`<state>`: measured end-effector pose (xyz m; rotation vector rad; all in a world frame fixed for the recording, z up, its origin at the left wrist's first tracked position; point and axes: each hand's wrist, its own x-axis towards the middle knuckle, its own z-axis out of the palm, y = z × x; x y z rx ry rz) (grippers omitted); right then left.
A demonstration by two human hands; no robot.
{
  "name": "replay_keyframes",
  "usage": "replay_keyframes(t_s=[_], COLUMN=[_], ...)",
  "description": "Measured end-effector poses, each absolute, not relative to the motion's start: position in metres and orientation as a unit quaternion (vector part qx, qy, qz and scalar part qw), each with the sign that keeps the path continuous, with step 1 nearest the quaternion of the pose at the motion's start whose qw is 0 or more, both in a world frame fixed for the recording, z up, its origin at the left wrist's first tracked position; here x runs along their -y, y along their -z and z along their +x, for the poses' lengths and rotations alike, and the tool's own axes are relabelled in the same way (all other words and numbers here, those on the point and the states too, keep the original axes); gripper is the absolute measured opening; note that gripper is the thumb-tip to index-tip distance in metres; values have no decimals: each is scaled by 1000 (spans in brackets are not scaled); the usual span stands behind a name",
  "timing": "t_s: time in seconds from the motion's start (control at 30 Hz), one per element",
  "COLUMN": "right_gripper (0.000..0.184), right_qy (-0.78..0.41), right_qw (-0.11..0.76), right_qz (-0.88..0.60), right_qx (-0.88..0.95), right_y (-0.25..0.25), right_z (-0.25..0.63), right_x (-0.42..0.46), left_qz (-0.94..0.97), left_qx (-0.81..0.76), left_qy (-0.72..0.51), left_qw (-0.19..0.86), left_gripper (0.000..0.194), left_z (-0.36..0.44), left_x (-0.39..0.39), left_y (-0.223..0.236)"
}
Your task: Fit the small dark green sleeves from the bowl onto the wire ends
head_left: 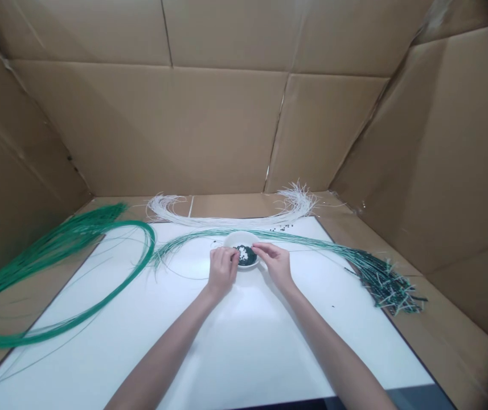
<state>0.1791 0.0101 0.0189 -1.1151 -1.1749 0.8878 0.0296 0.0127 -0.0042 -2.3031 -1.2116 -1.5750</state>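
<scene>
A small white bowl (244, 235) holds a heap of tiny dark beads (250, 257), with a pale patch in their middle. At the bowl's left rim is my left hand (222, 269), its fingers pinched together. My right hand (274, 263) is at the right rim, thumb and forefinger closed over the beads. What either pinch holds is too small to make out. Behind the bowl, a bundle of thin green strands (307, 242) stretches across the white board, its right end thick with dark beaded tips (391, 287).
A large looped bundle of green strands (98, 307) lies on the left, past the white board's (150, 290) edge. White strands (226, 221) lie along the back, with a few loose dark beads (284, 228) near them. Cardboard walls (226, 131) stand behind and at both sides.
</scene>
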Motion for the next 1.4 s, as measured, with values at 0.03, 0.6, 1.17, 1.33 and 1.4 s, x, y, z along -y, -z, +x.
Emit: replay_keyframes(t_s=[0.03, 0.6, 1.17, 1.33, 1.4], right_gripper=[13, 14, 10, 10, 10], right_qy=[-409, -657, -612, -603, -600], right_qw=[603, 590, 594, 597, 598], right_qz=[-474, -316, -337, -345, -347], right_qx=[494, 348, 398, 401, 404], right_y=[-21, -42, -46, -46, -45], right_z=[179, 165, 166, 166, 166], right_x=[-8, 12, 14, 13, 13], left_qz=[-749, -727, -712, -720, -723], left_qx=[398, 375, 415, 412, 412], left_qy=[528, 565, 559, 552, 548], left_qw=[38, -109, -91, -84, -82], left_gripper=[6, 15, 9, 8, 8], left_z=[31, 40, 41, 41, 41], left_x=[-10, 30, 32, 32, 32], left_y=[3, -36, -43, -44, -44])
